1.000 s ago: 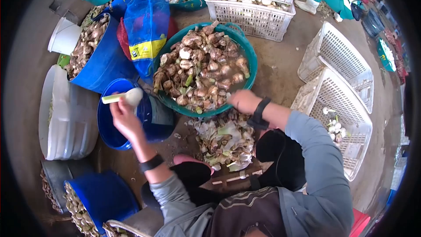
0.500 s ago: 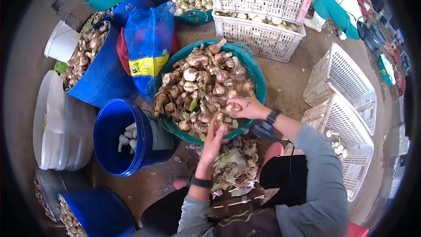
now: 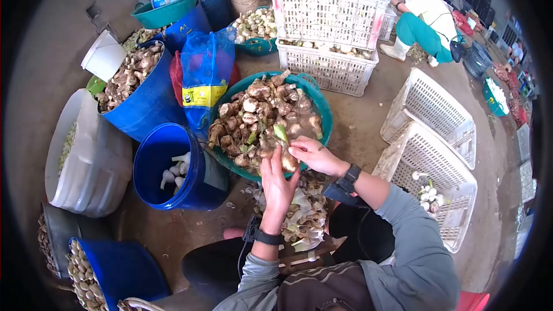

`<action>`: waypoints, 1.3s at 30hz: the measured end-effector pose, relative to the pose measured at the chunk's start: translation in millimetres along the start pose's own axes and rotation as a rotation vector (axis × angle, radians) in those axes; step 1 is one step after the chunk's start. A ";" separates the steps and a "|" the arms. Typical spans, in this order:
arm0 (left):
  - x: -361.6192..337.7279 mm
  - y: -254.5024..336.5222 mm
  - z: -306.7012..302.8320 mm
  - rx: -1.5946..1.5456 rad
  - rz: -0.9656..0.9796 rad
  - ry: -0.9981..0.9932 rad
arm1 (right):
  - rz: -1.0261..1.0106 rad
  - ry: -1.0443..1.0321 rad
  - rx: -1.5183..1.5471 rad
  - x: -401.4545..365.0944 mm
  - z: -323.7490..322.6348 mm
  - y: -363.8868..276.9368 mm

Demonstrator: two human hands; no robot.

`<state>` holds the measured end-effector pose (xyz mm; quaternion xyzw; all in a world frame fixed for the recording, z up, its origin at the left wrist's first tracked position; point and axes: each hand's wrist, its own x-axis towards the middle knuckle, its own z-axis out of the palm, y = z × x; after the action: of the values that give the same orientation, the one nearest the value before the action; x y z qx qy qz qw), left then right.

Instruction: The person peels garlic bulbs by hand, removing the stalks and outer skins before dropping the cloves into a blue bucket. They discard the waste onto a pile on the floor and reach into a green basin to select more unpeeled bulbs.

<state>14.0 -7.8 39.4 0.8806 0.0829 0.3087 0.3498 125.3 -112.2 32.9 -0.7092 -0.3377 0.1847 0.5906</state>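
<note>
My left hand and my right hand meet at the near side of a green tub. Between their fingers is a muddy brown garlic bulb, its green-tipped stem pointing away from me. Both hands grip this bulb. Many more dirt-covered bulbs fill the tub, with some murky water at its right side. Below my hands, a heap of stripped skins lies on the floor between my legs. To the left, a blue bucket has several clean white bulbs inside.
At right, a white crate contains white bulbs, with another crate behind it. Stacked crates of bulbs stand beyond the tub. Buckets and a blue bag crowd the left. A co-worker sits at the back right.
My right hand has lifted a bulb from the pile and drawn it toward me. My left hand has closed on it as well. The view has tilted upward.
</note>
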 end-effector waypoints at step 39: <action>8.4 5.8 -18.8 -1.338 -0.963 -0.205 | -0.310 0.100 -0.241 -36.9 7.1 0.3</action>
<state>8.9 1.6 58.0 0.3786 0.2172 0.0275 0.8993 94.6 -132.9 25.9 -0.7225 -0.4328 0.0146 0.5389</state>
